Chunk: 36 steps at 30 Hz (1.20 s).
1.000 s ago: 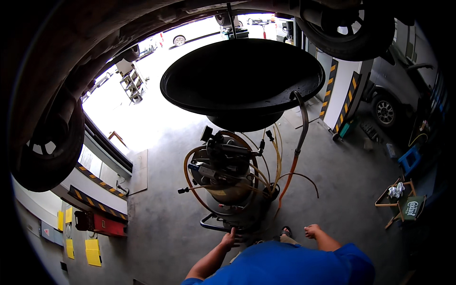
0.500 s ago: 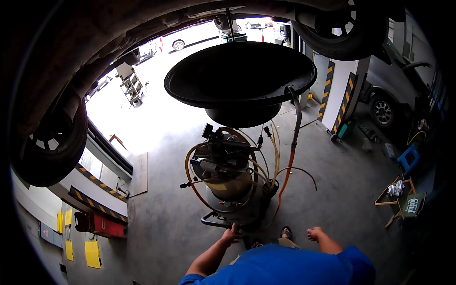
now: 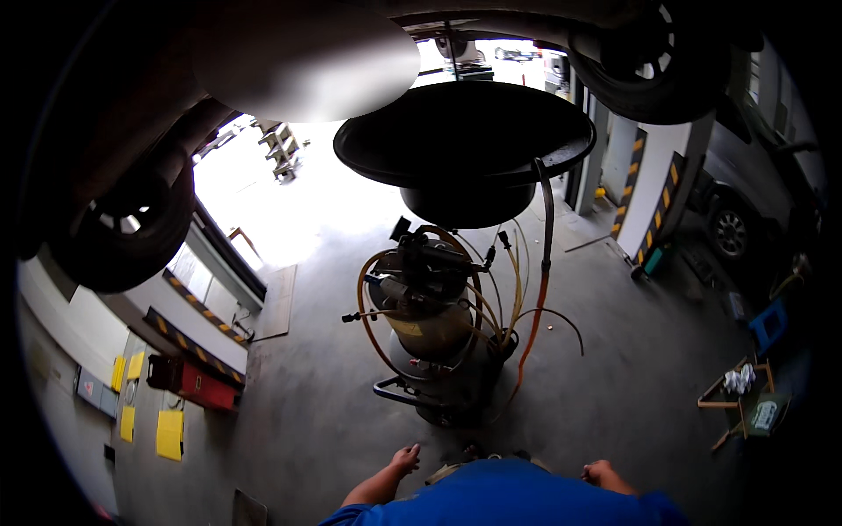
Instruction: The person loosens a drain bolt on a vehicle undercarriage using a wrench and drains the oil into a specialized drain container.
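Observation:
A wheeled waste-oil drainer stands in front of me, its tank ringed with hoses. On top, a wide black drain pan sits below the raised vehicle. My left hand is just short of the drainer's black handle, apart from it, with its fingers partly spread and nothing in them. At my right side hangs my right hand, loosely curled, with nothing visible in it. An orange hose runs down from the pan's rim.
A raised vehicle with wheels hangs overhead. Striped lift posts stand at both sides. A red toolbox is on the left. At right are a silver car, a blue stool and a folding chair with crumpled white material.
My left hand has left the drainer's handle and drawn back toward me. The drainer now appears farther from my body, and a pale blurred oval shows at the top.

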Each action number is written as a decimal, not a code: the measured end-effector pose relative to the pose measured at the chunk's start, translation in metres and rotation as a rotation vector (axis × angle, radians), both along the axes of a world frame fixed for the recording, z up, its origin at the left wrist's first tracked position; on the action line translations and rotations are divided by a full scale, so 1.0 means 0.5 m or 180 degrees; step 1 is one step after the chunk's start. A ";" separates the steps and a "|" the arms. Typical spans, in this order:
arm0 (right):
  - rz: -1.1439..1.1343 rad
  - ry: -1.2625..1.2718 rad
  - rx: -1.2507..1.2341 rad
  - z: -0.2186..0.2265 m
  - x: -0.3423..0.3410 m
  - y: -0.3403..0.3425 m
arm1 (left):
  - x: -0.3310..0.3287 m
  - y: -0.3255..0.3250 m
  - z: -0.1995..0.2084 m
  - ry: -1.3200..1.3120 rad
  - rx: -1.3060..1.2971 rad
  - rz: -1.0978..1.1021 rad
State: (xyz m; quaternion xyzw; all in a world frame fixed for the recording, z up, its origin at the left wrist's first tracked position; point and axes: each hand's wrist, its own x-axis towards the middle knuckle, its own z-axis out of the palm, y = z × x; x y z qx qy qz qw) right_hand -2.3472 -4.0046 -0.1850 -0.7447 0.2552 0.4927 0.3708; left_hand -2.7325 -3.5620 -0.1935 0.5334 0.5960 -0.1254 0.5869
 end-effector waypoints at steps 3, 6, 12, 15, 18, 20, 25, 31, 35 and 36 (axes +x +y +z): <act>0.0286 -0.0514 -0.0023 0.020 0.033 0.006 | -0.064 -0.072 0.020 0.0407 0.0143 0.0192; 0.0728 -0.0623 0.0292 0.047 0.076 -0.008 | -0.074 -0.153 0.068 0.0506 0.0158 0.0271; 0.0955 -0.0414 0.0124 -0.020 0.089 -0.094 | -0.044 -0.328 0.134 0.0070 0.0292 0.0507; 0.1164 -0.0339 -0.0360 -0.069 0.062 -0.141 | -0.046 -0.414 0.155 -0.0211 0.0415 0.0676; 0.1902 -0.0401 -0.0353 -0.004 0.025 -0.158 | -0.078 -0.489 0.163 -0.0159 0.0434 0.0722; 0.1717 -0.0376 -0.0191 0.018 0.019 -0.170 | -0.123 -0.539 0.141 0.0012 0.0375 0.0813; 0.1901 -0.0620 0.0030 -0.128 0.103 -0.196 | -0.260 -0.656 0.058 0.0492 0.0135 0.1019; 0.2457 -0.1251 0.0084 0.040 0.015 -0.111 | -0.300 -0.663 0.104 -0.0096 0.0513 0.1787; 0.2970 -0.1151 -0.0188 0.091 -0.070 -0.065 | -0.373 -0.710 0.096 -0.0483 0.0351 0.2170; 0.3070 -0.1192 -0.0330 0.082 -0.093 -0.055 | -0.399 -0.723 0.086 -0.0550 0.0342 0.2132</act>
